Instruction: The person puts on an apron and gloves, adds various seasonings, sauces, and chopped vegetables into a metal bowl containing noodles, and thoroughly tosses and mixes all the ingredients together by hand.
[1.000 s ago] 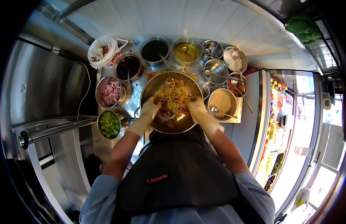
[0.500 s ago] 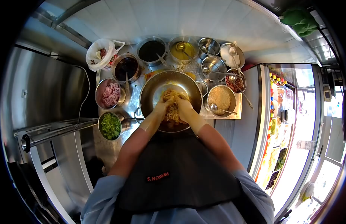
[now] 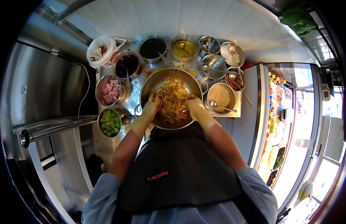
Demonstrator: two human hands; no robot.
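Observation:
A large steel bowl [image 3: 200, 83] with side handles stands in front of me, holding a loose heap of sauce-coated noodles or shredded strips [image 3: 173, 100]. My left hand [image 3: 150, 107], in a thin translucent glove, is inside the bowl's left side with its fingers apart at the heap's edge. Opposite it, my gloved right hand [image 3: 196, 107] reaches over the right rim, fingers extended against the strips. Fingertips of both hands are partly hidden by the food.
Around the bowl stand pots of dark sauce [image 3: 126, 66], black liquid [image 3: 153, 48], yellow oil [image 3: 183, 47], peanuts [image 3: 234, 80] and pale grain-like crumbs [image 3: 219, 95]. At left are pink slices [image 3: 112, 91] and chopped greens [image 3: 110, 123]. A glass-fronted display case [image 3: 279, 123] is at right.
My hands have moved apart from the bowl's middle to its two sides. The strips, bunched between them before, now lie spread out in the bowl.

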